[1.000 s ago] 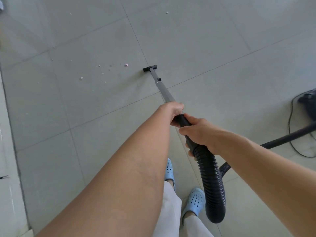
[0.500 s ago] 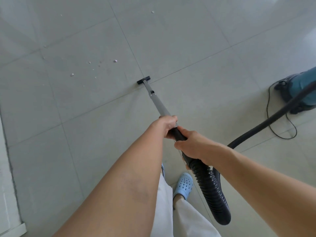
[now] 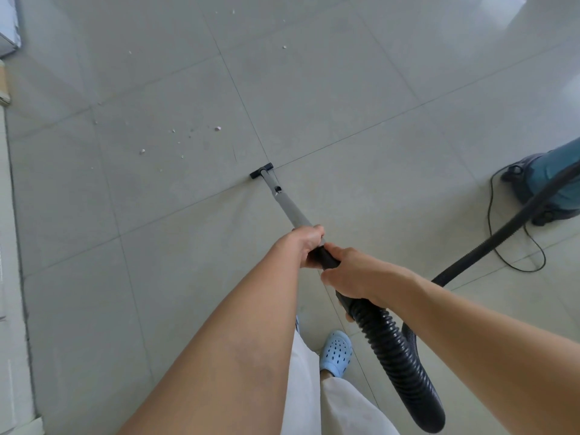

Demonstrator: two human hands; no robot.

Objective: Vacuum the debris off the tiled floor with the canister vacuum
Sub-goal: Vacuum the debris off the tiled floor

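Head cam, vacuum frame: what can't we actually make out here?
- Canister vacuum: cut off by the right edge; only part of its teal body shows.
- Left hand fingers: wrapped under the wand, so hidden.
- Nozzle underside: faces the floor; contact not visible.
- Debris: specks too small to identify.
- Left shoe: mostly hidden behind the left forearm.
- Power cord: plug end not visible.

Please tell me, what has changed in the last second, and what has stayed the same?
The nozzle was pulled back toward the person, away from the crumbs, and now lies near a tile joint. The view swung, bringing the blue vacuum in at the right. Unchanged: the left hand and right hand grip the tube and black handle as before, and the crumbs are not yet picked up.
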